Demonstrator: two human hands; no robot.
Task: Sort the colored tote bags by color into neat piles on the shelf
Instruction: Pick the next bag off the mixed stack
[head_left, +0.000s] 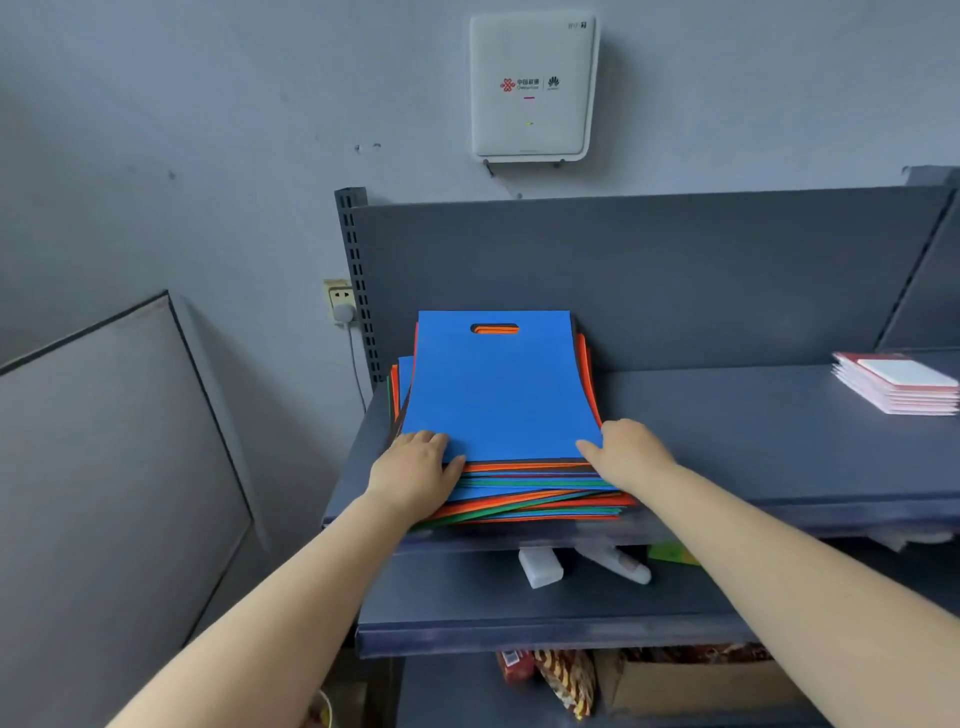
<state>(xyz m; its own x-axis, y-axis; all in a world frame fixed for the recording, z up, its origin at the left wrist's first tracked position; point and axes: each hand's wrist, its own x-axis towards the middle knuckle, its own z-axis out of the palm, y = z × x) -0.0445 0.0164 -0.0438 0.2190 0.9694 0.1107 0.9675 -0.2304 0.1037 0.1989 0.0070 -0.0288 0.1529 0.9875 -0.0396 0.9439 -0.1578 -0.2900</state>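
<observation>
A person's two bare hands rest on a mixed stack of tote bags (524, 493) at the left end of a dark blue-grey shelf (727, 441). The stack lies flat against the shelf's back panel (649, 280), its edges showing orange, green, blue and dark layers that splay unevenly toward the front. A blue bag (498, 389) with a cut-out handle slot lies on top, an orange layer visible through the slot.

The left hand (415, 470) lies at the stack's near left corner, fingers fairly straight across the top bag's corner and thumb along the front edge. The right hand (626, 452) sits at the near right corner, thumb pointing across the blue bag; its other fingers curl over the stack's right side, and whether they pinch any bag cannot be told.

Farther right along the shelf, well apart from the stack, sits a small pile of pink-and-white booklets (898, 384). On the level below the stack lie white bottles (540, 567), and lower still a cardboard box (696, 680) beside snack packets (566, 680). On the wall above the shelf hangs a white router box (532, 88); a wall socket (340, 301) sits just left of the shelf's slotted upright (358, 280).
</observation>
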